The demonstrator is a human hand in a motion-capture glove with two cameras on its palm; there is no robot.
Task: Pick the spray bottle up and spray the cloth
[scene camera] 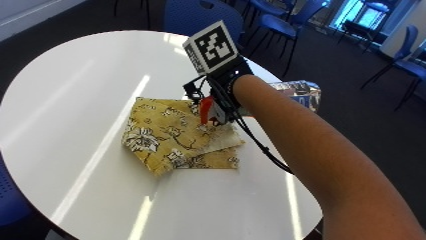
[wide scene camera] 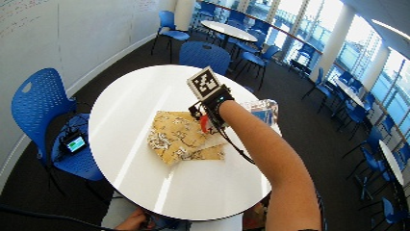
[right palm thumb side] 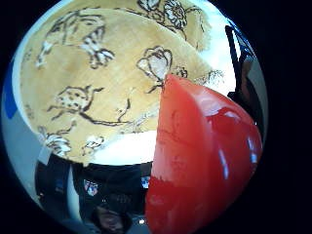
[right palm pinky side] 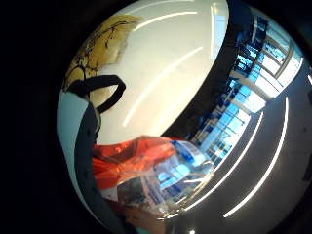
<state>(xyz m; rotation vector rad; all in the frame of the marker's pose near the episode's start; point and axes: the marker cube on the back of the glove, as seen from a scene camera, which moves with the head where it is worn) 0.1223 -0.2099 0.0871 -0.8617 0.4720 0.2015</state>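
A blue chair [wide scene camera: 44, 120] stands left of the round white table [scene camera: 60, 100], on which the yellow floral cloth [scene camera: 176, 140] lies folded. Above the cloth's right edge the right hand [scene camera: 223, 95] has its grip around the bottle [scene camera: 299, 95], red nozzle [scene camera: 206, 111] pointing down at the cloth. More blue chairs [scene camera: 279, 22] stand behind.

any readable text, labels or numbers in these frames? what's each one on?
Nothing is readable.
Spray bottle label: printing shows in the little-finger palm view, too blurred to read.
Whiteboard: faint writing, too small to read.
Cloth: floral print only, no words.
The gloved right hand holds the bottle over the cloth.
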